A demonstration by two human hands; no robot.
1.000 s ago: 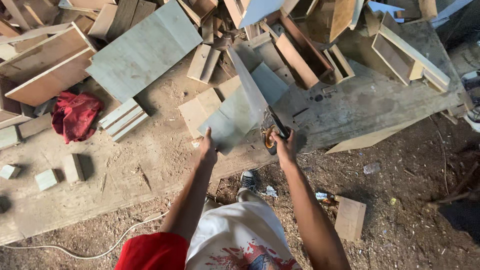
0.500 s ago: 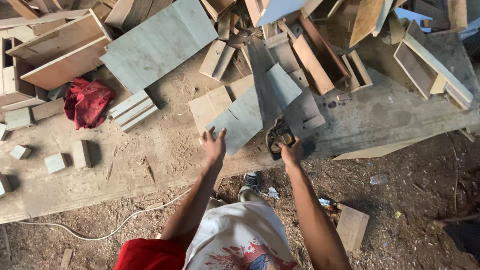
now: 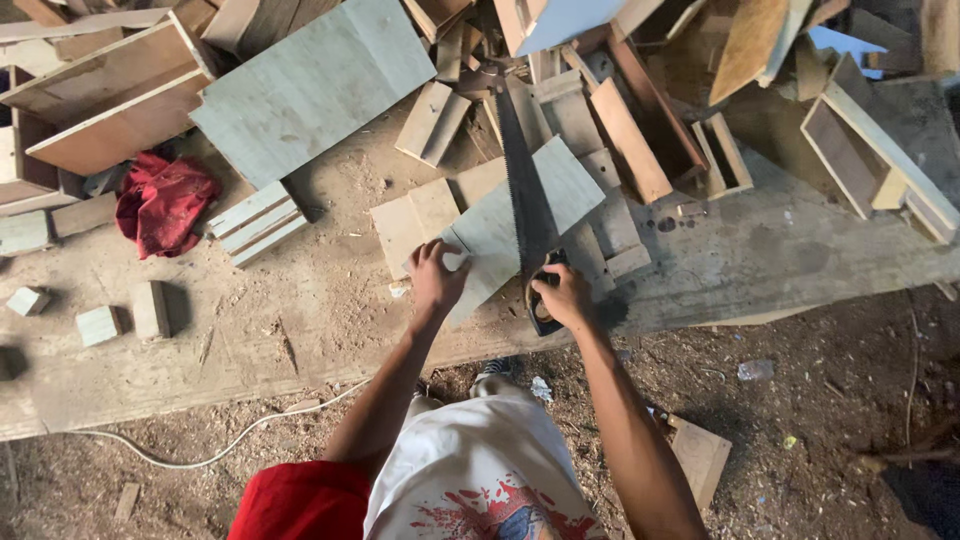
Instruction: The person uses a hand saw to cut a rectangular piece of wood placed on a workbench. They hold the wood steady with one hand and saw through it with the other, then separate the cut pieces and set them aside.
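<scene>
My left hand (image 3: 437, 277) presses down on the near corner of a pale grey-green plywood board (image 3: 500, 220) lying on the workbench (image 3: 300, 320). Around the dark handle of a hand saw (image 3: 527, 200) my right hand (image 3: 563, 295) is closed. The saw's long toothed blade lies across the board, running away from me toward the wood pile. Under the board's left side sit lighter square plywood pieces (image 3: 410, 220).
A large grey-green panel (image 3: 315, 85) lies at the back left, with a red cloth (image 3: 160, 205), stacked slats (image 3: 255, 220) and small wood blocks (image 3: 100, 322) farther left. Offcuts and open wooden boxes (image 3: 860, 150) crowd the back. A white cable (image 3: 220, 450) and a board scrap (image 3: 700, 460) lie on the sawdust floor.
The view has shifted, so the bench sits lower in frame. Both hands have reached farther onto the board, and the saw blade now lies flatter across it.
</scene>
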